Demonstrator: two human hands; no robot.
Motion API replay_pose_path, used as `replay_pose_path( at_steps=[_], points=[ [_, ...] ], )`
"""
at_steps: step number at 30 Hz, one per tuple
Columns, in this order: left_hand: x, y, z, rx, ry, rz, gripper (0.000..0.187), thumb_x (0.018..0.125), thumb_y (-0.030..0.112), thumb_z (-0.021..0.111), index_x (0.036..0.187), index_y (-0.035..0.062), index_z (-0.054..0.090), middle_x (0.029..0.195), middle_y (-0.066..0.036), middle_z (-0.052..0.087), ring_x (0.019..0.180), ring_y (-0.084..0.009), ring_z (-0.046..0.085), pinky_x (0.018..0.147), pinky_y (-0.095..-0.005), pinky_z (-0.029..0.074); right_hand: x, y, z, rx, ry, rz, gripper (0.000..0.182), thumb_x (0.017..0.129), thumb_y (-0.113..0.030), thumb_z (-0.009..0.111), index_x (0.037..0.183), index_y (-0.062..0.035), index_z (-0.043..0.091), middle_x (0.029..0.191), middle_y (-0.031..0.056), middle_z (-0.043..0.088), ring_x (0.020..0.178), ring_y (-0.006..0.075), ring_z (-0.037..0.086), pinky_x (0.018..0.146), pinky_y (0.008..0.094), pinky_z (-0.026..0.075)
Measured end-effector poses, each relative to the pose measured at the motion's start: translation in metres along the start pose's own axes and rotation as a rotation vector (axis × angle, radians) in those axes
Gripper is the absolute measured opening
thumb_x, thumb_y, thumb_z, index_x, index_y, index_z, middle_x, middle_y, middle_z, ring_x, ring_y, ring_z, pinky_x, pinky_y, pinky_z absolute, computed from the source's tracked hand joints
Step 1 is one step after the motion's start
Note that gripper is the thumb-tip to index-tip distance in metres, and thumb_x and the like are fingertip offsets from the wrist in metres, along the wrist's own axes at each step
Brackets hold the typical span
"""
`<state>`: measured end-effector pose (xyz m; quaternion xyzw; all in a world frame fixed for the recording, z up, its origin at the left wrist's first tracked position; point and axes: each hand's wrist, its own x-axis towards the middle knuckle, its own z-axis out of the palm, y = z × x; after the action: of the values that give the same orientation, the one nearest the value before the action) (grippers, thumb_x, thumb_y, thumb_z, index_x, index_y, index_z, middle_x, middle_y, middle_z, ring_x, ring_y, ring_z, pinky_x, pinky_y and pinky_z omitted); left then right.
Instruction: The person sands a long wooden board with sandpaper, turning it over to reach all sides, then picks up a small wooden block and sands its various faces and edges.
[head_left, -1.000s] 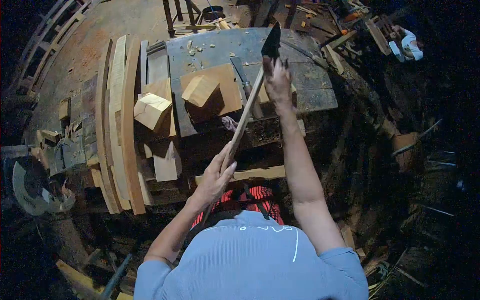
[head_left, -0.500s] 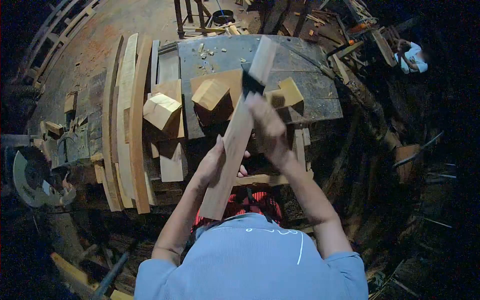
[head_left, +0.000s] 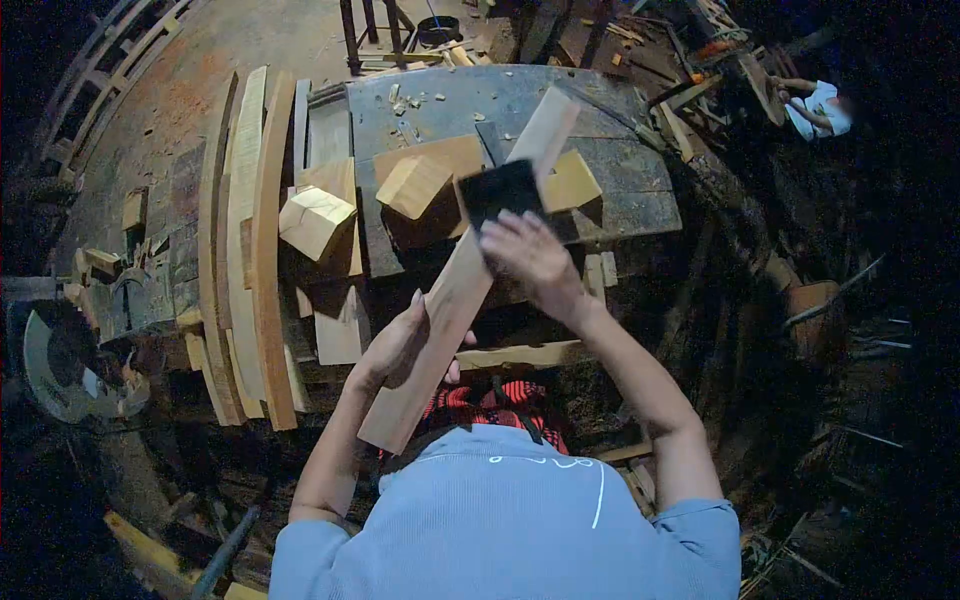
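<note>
A long wooden board (head_left: 440, 335) slants from near my waist up over the workbench. My left hand (head_left: 398, 345) is closed around its lower half, thumb on the near side and fingertips showing past the right edge. Across the board's upper part lies a black rectangular sheet of sandpaper (head_left: 497, 188). My right hand (head_left: 535, 262) has its fingers on the sheet's lower edge, holding it against the board. The board's far end reaches over the bench, beside an angled wooden block (head_left: 574, 182).
Two more angled blocks (head_left: 415, 187) (head_left: 315, 222) stand on the dark workbench (head_left: 640, 205). Several long planks (head_left: 268, 260) lie at its left. A circular saw blade guard (head_left: 55, 370) is at far left. A person in white (head_left: 820, 110) sits at upper right.
The sandpaper has turned from a narrow edge-on view to its broad face, and my right hand has moved slightly down. The board's lower end has swung left and its top right.
</note>
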<state>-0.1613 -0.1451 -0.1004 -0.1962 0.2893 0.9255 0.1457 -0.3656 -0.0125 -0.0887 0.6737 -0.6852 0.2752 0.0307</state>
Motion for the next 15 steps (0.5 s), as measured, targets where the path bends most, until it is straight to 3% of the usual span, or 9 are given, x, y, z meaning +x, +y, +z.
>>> replay_pose_path(
  at_steps=[5,7,10,11,13,15],
  points=[
    [-0.007,-0.009,-0.013,-0.102,-0.018,-0.056,0.069,0.086,0.058,0.018,0.124,0.0019,0.034,0.095,-0.018,0.057,0.061,-0.0284,0.059,0.057,-0.0373,0.052,-0.01,-0.002,-0.006,-0.001,-0.152,-0.157,0.034,0.077,-0.008,0.05,0.111,-0.0118,0.053,0.122,0.0044,0.05,0.117,0.0224,0.043,0.101,0.0393,0.029],
    [-0.012,-0.006,-0.009,0.101,-0.079,-0.046,0.068,0.087,0.056,0.018,0.127,0.0018,0.031,0.099,-0.018,0.056,0.068,-0.0276,0.06,0.059,-0.0363,0.052,-0.002,0.031,-0.018,-0.099,-0.109,-0.113,0.032,0.077,-0.006,0.049,0.109,-0.0117,0.053,0.12,0.0057,0.051,0.116,0.0243,0.044,0.101,0.0382,0.029],
    [-0.02,-0.012,0.003,0.133,0.029,-0.017,0.069,0.084,0.06,0.03,0.124,0.0031,0.032,0.097,-0.016,0.057,0.063,-0.0221,0.059,0.055,-0.0315,0.052,0.008,0.101,-0.042,-0.084,0.212,0.067,0.027,0.078,-0.001,0.05,0.103,-0.0078,0.057,0.109,0.0078,0.057,0.101,0.027,0.054,0.089,0.0375,0.039],
    [-0.021,-0.014,0.005,0.137,0.028,-0.015,0.069,0.084,0.06,0.03,0.124,0.0031,0.032,0.097,-0.016,0.057,0.063,-0.0221,0.059,0.055,-0.0315,0.052,0.003,0.13,-0.043,-0.083,0.314,0.222,0.024,0.081,-0.006,0.05,0.105,-0.0054,0.056,0.107,0.009,0.058,0.095,0.0286,0.055,0.085,0.0345,0.04],
    [-0.023,-0.017,0.007,0.048,-0.042,0.056,0.067,0.084,0.055,0.038,0.125,0.0031,0.032,0.098,-0.015,0.057,0.07,-0.0197,0.059,0.061,-0.0311,0.051,-0.011,0.136,-0.058,-0.148,0.269,0.874,0.027,0.086,-0.02,0.045,0.107,-0.0039,0.053,0.096,0.0161,0.058,0.091,0.0327,0.055,0.082,0.0383,0.041],
    [-0.018,-0.015,0.003,0.074,-0.002,0.103,0.065,0.084,0.051,0.043,0.126,0.0035,0.032,0.101,-0.012,0.056,0.076,-0.0173,0.058,0.067,-0.0295,0.05,-0.034,0.154,-0.047,-0.123,0.383,0.881,0.031,0.089,-0.024,0.042,0.11,-0.0033,0.05,0.099,0.0181,0.057,0.09,0.0347,0.054,0.082,0.0394,0.041]
  ],
)
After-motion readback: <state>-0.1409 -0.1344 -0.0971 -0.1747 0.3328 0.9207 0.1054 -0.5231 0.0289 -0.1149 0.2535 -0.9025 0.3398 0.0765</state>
